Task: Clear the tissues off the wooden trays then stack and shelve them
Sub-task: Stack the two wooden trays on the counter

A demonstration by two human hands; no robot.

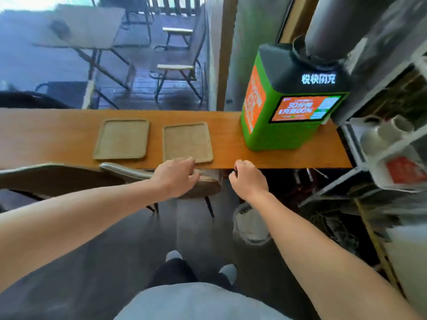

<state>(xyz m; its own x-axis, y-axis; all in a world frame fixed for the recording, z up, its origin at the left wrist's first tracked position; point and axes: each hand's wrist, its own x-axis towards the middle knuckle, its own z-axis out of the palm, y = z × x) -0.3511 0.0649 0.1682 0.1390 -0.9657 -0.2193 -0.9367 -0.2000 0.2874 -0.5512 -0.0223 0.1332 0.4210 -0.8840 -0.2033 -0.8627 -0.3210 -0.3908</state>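
Note:
Two flat wooden trays lie side by side on the long wooden counter (pixel 57 135). The left tray (pixel 122 139) and the right tray (pixel 186 142) both show bare surfaces, with no tissue on them. My left hand (pixel 176 176) reaches toward the near edge of the right tray, fingers slightly apart and curled, holding nothing that I can see. To its right, my right hand (pixel 248 177) hovers at the counter's front edge with its fingers curled in; I cannot tell whether anything is in it.
A green and orange charging kiosk (pixel 284 107) stands on the counter's right end. A metal shelf rack (pixel 388 148) with cups and boxes fills the right side. Two chairs (pixel 129 174) are pushed under the counter. A bin with a bag (pixel 250 225) sits on the floor below.

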